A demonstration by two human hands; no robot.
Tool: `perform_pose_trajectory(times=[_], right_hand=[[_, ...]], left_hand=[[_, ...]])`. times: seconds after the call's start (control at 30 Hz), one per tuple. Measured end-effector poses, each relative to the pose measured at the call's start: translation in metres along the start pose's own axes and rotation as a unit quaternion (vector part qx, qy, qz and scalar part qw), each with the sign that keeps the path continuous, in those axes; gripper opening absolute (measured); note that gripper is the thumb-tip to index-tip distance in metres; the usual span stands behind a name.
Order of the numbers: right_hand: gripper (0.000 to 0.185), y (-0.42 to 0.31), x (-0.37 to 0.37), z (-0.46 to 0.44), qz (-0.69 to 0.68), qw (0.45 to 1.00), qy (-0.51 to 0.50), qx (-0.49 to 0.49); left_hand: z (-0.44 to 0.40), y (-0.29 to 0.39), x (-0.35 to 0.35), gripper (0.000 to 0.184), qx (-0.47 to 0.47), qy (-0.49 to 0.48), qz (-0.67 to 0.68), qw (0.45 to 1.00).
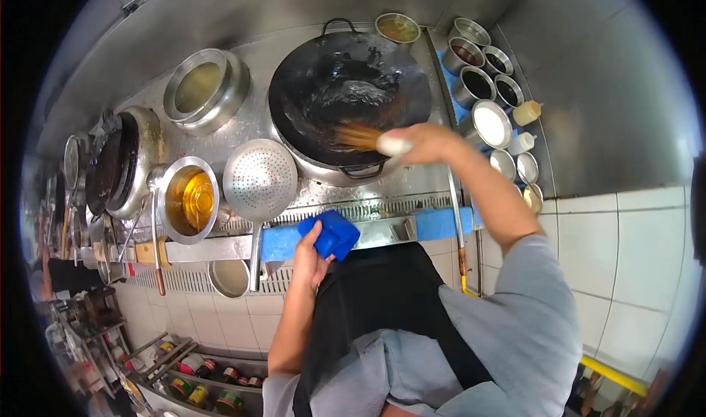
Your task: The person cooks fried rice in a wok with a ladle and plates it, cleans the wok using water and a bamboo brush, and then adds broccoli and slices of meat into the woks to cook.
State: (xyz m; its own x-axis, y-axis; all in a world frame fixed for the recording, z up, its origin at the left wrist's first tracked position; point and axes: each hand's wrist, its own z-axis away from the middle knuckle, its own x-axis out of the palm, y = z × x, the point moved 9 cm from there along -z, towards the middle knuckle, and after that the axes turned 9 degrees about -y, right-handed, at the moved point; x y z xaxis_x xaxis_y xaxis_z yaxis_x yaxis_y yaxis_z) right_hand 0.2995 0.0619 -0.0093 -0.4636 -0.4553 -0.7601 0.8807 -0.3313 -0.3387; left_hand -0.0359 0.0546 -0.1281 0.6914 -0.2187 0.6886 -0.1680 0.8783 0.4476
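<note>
My right hand (421, 143) is closed around the white-wrapped handle of a bamboo wok brush (359, 135). Its bristles are inside a large black wok (301, 86), near the right front of the bowl, and look smeared by motion. Wet, shiny patches cover the wok's inner surface. Close to the counter's front edge, my left hand (311, 257) grips a folded blue cloth (331, 234), thumb on top. A perforated strainer ladle (259, 180) lies just left of the wok, its handle sticking out over the edge near my left hand.
A pot of yellow oil (170, 204) and a lidless metal pot (232, 97) stand to the left. Several sauce tins (476, 86) and squeeze bottles (526, 112) line the right side. A small soup tin (398, 29) sits behind the wok. Below left is a shelf (239, 387) with cans.
</note>
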Motion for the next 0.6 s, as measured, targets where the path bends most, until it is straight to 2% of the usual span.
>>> perform_pose_trajectory(times=[0.03,0.07,0.1,0.13,0.2,0.23,0.27,0.33,0.37,0.43,0.47,0.5,0.6], right_hand=[[0.071,0.029,-0.010,0.019,-0.068,0.992,-0.058,0.093],[0.071,0.039,-0.034,0.042,-0.079,0.988,-0.049,0.126],[0.072,0.078,-0.041,0.048,-0.093,0.980,0.020,0.172],[0.068,0.077,-0.057,0.073,-0.117,0.969,0.051,0.211],[0.069,0.078,-0.058,0.109,-0.173,0.945,0.151,0.234],[0.071,0.090,-0.040,0.114,-0.149,0.939,0.245,0.191],[0.072,0.100,-0.015,0.121,-0.121,0.923,0.334,0.147],[0.073,0.057,0.040,0.157,-0.208,0.884,0.375,0.185],[0.071,0.061,0.088,0.160,-0.223,0.842,0.470,0.144],[0.078,0.064,0.181,0.154,-0.280,0.847,0.407,0.198],[0.081,0.067,0.218,0.144,-0.283,0.877,0.298,0.248],[0.084,0.073,0.251,0.137,-0.283,0.894,0.184,0.295],[0.087,0.094,0.262,0.125,-0.272,0.917,0.145,0.254]], left_hand=[[-0.005,0.004,0.013,0.045,-0.012,-0.012,-0.008,1.000],[-0.012,0.009,0.024,0.049,-0.025,-0.026,-0.018,0.999],[-0.027,0.011,0.029,0.055,-0.028,-0.061,-0.046,0.997],[-0.037,0.016,0.044,0.060,-0.032,-0.095,-0.073,0.992],[-0.055,0.022,0.069,0.063,-0.010,-0.115,-0.092,0.989],[-0.061,0.027,0.082,0.065,-0.002,-0.119,-0.107,0.987],[-0.066,0.030,0.093,0.066,0.007,-0.122,-0.121,0.985],[-0.084,0.025,0.095,0.066,-0.022,-0.095,-0.135,0.986],[-0.093,0.025,0.095,0.066,-0.030,-0.079,-0.141,0.986],[-0.110,0.021,0.092,0.063,-0.034,-0.053,-0.177,0.982],[-0.116,0.022,0.089,0.061,-0.036,-0.036,-0.197,0.979],[-0.119,0.024,0.087,0.046,-0.030,-0.003,-0.191,0.981],[-0.148,0.024,0.072,0.032,-0.034,0.004,-0.206,0.978]])
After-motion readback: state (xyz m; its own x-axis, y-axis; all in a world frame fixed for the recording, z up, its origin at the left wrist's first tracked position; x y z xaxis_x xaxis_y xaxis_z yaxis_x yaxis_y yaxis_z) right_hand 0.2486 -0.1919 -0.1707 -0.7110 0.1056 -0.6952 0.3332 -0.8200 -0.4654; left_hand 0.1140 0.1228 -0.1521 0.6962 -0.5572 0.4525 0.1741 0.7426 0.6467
